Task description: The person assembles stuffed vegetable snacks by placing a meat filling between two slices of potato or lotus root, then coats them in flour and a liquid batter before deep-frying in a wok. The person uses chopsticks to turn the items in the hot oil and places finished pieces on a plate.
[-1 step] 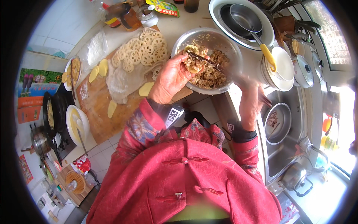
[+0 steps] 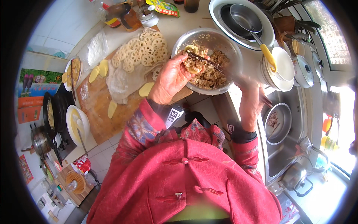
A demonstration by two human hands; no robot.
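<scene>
Head view. The left hand point(image 2: 168, 80) pinches a filled slice point(image 2: 194, 69) between thumb and fingers, holding it over the near-left rim of the metal bowl point(image 2: 237, 46). The right hand point(image 2: 250, 100), partly blurred, is closed around dark chopsticks point(image 2: 207, 62), whose far ends lie against the mince on the slice; the exact placing of its fingers cannot be told. Between the hands and just ahead, the bowl holds a loose brown mince point(image 2: 212, 81). Ahead and to the left of the left hand, sliced lotus root point(image 2: 149, 48) lies heaped on the wooden board point(image 2: 95, 125), with plain yellow slices point(image 2: 146, 89) nearer that hand. Farther left stands a white bowl point(image 2: 87, 123) of pale yellow liquid. The step in hand appears to be the pressing of mince onto the slice. The next move seems to call for a steady left pinch, firm enough to keep the layers aligned yet light enough not to squeeze the filling out, with short, controlled pressure from the chopsticks while the piece remains above the bowl
</scene>
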